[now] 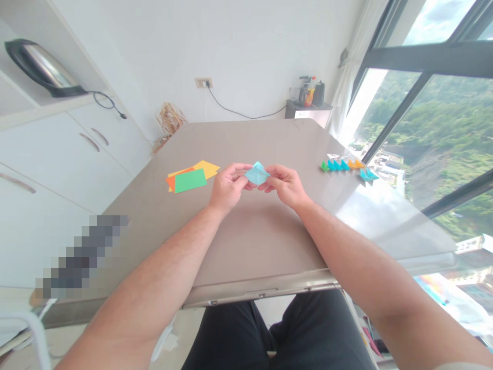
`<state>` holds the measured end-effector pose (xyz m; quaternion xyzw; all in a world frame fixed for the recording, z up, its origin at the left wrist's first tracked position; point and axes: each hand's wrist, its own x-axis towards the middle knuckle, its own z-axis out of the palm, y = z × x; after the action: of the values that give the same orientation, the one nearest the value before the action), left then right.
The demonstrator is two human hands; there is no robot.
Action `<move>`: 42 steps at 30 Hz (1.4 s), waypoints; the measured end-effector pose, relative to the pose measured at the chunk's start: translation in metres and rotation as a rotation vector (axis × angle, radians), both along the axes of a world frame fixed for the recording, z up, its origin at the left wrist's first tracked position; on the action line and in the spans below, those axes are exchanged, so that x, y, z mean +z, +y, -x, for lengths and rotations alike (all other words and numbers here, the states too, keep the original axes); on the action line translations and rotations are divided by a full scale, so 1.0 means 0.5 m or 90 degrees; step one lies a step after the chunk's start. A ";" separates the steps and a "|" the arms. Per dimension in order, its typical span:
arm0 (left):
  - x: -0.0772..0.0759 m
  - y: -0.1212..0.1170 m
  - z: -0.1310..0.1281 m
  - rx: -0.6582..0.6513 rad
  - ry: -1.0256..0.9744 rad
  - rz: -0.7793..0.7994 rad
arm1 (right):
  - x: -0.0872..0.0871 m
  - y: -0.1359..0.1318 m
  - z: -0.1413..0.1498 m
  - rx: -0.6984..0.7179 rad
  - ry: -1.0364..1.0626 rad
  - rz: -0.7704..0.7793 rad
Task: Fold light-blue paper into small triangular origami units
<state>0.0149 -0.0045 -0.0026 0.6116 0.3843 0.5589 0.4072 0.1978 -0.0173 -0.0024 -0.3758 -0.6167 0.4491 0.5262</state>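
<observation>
A light blue folded paper (257, 174), roughly diamond-shaped, is held up above the middle of the table between both hands. My left hand (230, 186) pinches its left corner between thumb and fingers. At the opposite corner, my right hand (285, 184) grips the paper in the same way. Left of my hands lies a small pile of coloured sheets: a green sheet (190, 181) on top, with orange and yellow sheets (208, 168) showing beneath. Over on the right stands a row of small folded paper boats (339, 165) in green, blue and orange, with more blue ones (368, 175) in front.
The brown table (246, 231) has its front edge just before my lap. A blurred-out dark object (82, 257) lies at its left side. Windows (431, 113) line the right; a kettle (46, 69) sits on a shelf at left. Behind the table is a low cabinet (308, 113) with bottles.
</observation>
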 end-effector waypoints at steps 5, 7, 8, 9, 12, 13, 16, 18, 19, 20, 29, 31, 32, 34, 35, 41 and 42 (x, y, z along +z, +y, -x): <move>0.002 0.000 -0.001 0.014 0.010 0.010 | -0.002 0.001 0.000 -0.006 -0.018 -0.006; 0.002 -0.001 -0.001 0.023 0.016 0.009 | -0.003 0.001 -0.001 -0.011 -0.025 -0.011; 0.002 -0.001 -0.001 0.026 0.018 0.009 | -0.003 0.001 -0.001 -0.013 -0.025 -0.014; 0.002 -0.002 -0.002 0.028 0.019 0.011 | -0.003 0.001 0.000 -0.013 -0.024 -0.015; 0.002 -0.004 -0.004 0.030 0.011 0.021 | -0.004 0.002 0.000 -0.015 -0.018 -0.014; 0.003 -0.004 -0.004 0.029 0.005 0.024 | -0.005 0.003 0.000 -0.015 -0.017 -0.013; 0.006 -0.006 -0.007 0.028 -0.011 0.039 | -0.005 0.005 -0.001 -0.011 -0.012 -0.010; 0.008 -0.007 -0.008 0.030 -0.022 0.052 | -0.004 0.005 -0.003 -0.003 0.000 -0.004; 0.009 -0.008 -0.009 0.032 -0.028 0.058 | -0.003 0.005 -0.003 0.001 0.009 0.000; 0.010 -0.009 -0.011 0.035 -0.035 0.062 | -0.001 0.005 -0.003 0.006 0.019 0.005; 0.010 -0.009 -0.017 0.070 -0.076 0.071 | 0.000 0.003 0.000 0.022 0.090 0.044; 0.010 -0.010 -0.018 0.069 -0.079 0.066 | 0.001 0.004 0.000 0.023 0.101 0.047; 0.010 -0.011 -0.018 0.070 -0.081 0.060 | 0.002 0.004 0.001 0.022 0.106 0.047; 0.011 -0.012 -0.019 0.073 -0.081 0.048 | 0.004 0.003 0.001 0.019 0.115 0.046; 0.011 -0.012 -0.019 0.075 -0.079 0.045 | 0.006 0.003 0.002 0.017 0.117 0.046; 0.009 -0.010 -0.016 0.068 -0.077 0.067 | 0.010 0.000 0.004 0.013 0.110 0.048; 0.009 -0.010 -0.015 0.061 -0.081 0.074 | 0.011 0.000 0.003 0.014 0.110 0.048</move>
<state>0.0225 -0.0093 0.0020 0.5309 0.4183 0.5924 0.4384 0.1961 -0.0175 0.0031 -0.3487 -0.5554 0.5085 0.5580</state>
